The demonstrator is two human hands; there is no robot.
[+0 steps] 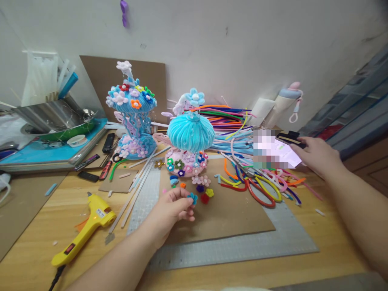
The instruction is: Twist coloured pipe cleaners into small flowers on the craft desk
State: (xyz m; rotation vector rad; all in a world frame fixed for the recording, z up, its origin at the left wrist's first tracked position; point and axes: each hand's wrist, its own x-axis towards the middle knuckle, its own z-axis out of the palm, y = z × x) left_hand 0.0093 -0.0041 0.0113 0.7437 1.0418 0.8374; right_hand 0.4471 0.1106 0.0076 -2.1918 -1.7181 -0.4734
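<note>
My left hand (171, 212) is closed in a pinch on a small blue pipe-cleaner flower (192, 198), held over a brown cardboard sheet (230, 218). Loose little flowers (205, 197) in red, purple and yellow lie just beyond it. Behind them stands a turquoise pipe-cleaner mushroom model (190, 137) on a pink base with flowers. My right hand (317, 155) reaches to the far right and rests with fingers stretched on a phone (280, 153) whose screen is lit.
A taller blue flowered model (132, 113) stands at back left. A heap of coloured pipe cleaners (239, 129) lies at centre right. A yellow glue gun (87, 226) rests at front left, glue sticks (138, 190) beside it. A grey cutting mat (242, 246) lies under the cardboard.
</note>
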